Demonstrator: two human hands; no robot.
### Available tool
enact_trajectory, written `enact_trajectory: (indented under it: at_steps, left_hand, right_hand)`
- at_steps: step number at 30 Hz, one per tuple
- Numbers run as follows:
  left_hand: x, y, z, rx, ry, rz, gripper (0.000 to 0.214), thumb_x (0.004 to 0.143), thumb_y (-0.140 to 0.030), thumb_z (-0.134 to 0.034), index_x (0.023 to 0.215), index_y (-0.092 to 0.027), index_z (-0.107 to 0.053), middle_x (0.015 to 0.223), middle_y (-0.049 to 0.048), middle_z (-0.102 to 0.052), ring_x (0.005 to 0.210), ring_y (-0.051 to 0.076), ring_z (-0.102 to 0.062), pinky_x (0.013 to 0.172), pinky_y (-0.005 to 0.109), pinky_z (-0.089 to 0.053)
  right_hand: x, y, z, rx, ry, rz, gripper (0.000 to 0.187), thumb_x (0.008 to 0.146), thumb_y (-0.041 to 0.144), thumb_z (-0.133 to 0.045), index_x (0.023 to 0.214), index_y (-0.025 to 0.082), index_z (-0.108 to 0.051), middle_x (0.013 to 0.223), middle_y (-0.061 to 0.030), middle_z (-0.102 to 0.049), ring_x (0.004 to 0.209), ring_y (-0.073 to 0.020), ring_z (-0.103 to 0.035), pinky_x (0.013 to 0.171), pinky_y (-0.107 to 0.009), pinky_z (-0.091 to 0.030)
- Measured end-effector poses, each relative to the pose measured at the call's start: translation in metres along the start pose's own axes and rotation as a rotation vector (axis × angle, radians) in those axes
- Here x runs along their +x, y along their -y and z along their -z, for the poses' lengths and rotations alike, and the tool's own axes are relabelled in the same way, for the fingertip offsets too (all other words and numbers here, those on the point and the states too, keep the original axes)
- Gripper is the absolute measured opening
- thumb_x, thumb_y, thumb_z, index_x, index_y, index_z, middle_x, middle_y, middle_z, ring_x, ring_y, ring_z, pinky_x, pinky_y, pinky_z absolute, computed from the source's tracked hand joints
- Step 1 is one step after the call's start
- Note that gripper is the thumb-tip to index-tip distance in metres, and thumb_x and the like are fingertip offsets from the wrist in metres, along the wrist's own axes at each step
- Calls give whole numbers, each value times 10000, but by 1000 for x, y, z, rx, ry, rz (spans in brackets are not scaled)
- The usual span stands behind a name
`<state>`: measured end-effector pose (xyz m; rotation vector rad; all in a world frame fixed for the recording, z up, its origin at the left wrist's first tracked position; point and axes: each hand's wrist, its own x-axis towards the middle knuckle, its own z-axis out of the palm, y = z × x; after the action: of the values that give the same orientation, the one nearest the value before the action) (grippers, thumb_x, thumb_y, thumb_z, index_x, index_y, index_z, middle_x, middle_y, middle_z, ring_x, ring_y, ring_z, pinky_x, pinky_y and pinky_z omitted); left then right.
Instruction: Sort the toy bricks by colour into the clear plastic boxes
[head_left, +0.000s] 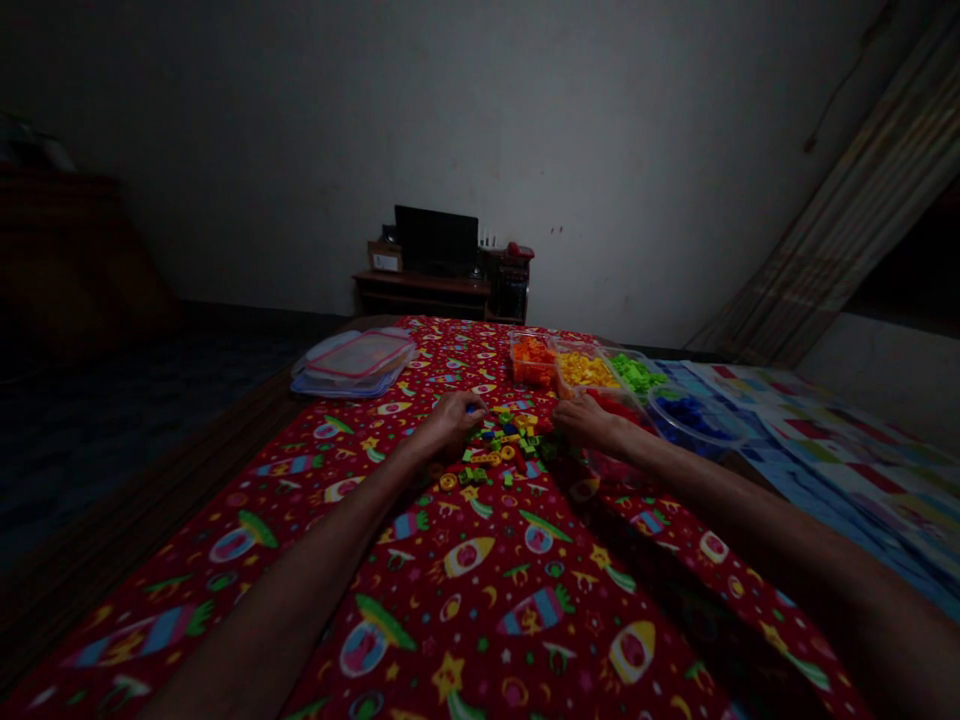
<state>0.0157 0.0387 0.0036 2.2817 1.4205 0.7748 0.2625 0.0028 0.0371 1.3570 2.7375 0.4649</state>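
Observation:
A small heap of loose coloured bricks [504,445] lies on the red patterned cloth [480,590] between my two hands. My left hand [450,420] rests at the heap's left edge, fingers curled around a small blue piece. My right hand [587,420] sits at the heap's right edge with its fingers bent down onto the cloth; what they hold, if anything, is hidden. Behind the heap stand clear tubs of sorted bricks: orange [532,360], yellow [586,370], green [637,375], red [619,405] and blue [694,415].
A stack of clear lids with pink rims [352,362] lies at the back left of the cloth. A second, lighter patterned sheet [840,450] spreads to the right. A low cabinet with a dark screen [436,245] stands against the far wall. The room is dim.

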Motion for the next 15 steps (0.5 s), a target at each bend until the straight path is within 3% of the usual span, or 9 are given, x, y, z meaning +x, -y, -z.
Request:
enact_trajectory:
  at_steps: [3,7,11,15]
  left_hand:
    - [3,-3,4,-2,29,10,220,757,-214,-553,790,-151,-761,759,40,-731,693,181,-640,667,233,-446]
    - [2,-9,9,-13,145,2,175,727,-240,-621,784,-169,-771,764,37,-741,688,177,-638,630,219,-428]
    - [-4,-16,13,0,333,-19,147,715,-250,-643,752,-181,-768,690,13,-721,618,153,-604,568,207,-395]
    - [-12,-22,16,87,328,-15,131,682,-198,-635,724,-170,-756,574,-10,-656,549,127,-540,522,202,-352]
  right_hand:
    - [4,0,16,-23,86,-96,210,809,63,-487,878,101,-682,806,-115,-663,697,-160,-565,662,-266,-388]
    - [18,11,35,189,49,-92,250,880,179,-461,875,94,-696,776,-91,-664,634,-118,-540,565,-226,-320]
    - [36,33,30,230,63,-68,270,900,248,-478,867,102,-703,802,-97,-679,685,-133,-580,591,-223,-345]
    - [47,52,17,114,120,-61,277,894,296,-535,1065,117,-660,1018,-144,-674,931,-208,-622,730,-245,-424]
